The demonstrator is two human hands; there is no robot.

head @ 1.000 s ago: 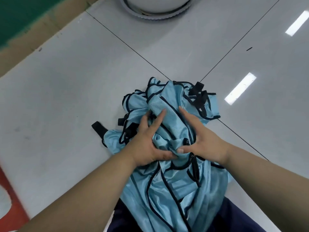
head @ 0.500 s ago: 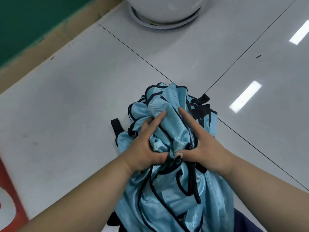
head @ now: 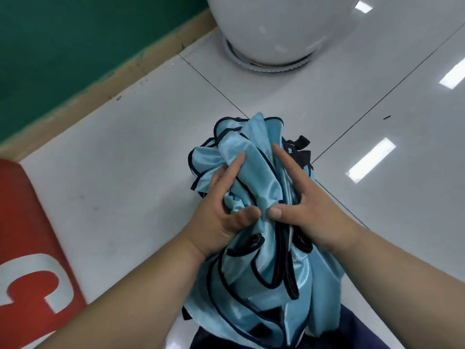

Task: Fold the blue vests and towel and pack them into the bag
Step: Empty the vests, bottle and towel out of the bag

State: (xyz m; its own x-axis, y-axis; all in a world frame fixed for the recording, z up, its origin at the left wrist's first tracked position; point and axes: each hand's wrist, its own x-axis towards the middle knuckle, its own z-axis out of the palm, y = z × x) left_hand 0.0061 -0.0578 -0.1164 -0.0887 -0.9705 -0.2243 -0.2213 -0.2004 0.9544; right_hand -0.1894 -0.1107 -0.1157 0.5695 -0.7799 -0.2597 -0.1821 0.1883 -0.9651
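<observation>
Bunching stage, not folding yet. Blue vests [head: 256, 159] are 1 crumpled wad with black trim and straps sticking out, held over the white floor tiles [head: 125, 172] right in front of the person.

Left hand [head: 221, 212]: thumb and fingers clamped into the cloth from the left side, index finger lying up along the fabric. Right hand [head: 309, 210]: thumb dug in next to the left thumb, fingers spread over the right flank of the wad. Both are gripping the same bundle, thumbs almost touching.

Progress, my read: near 0. No flat fold visible on any vest, can't count how many are in the wad. Towel not identifiable. Dark navy fabric [head: 352, 333] at the bottom edge under the bundle: bag or clothing, can't tell.

Left to do: separate the vests, fold each, fold the towel, pack everything.

Nearby: white round base [head: 266, 34] at the far side, red mat [head: 27, 235] at left.
</observation>
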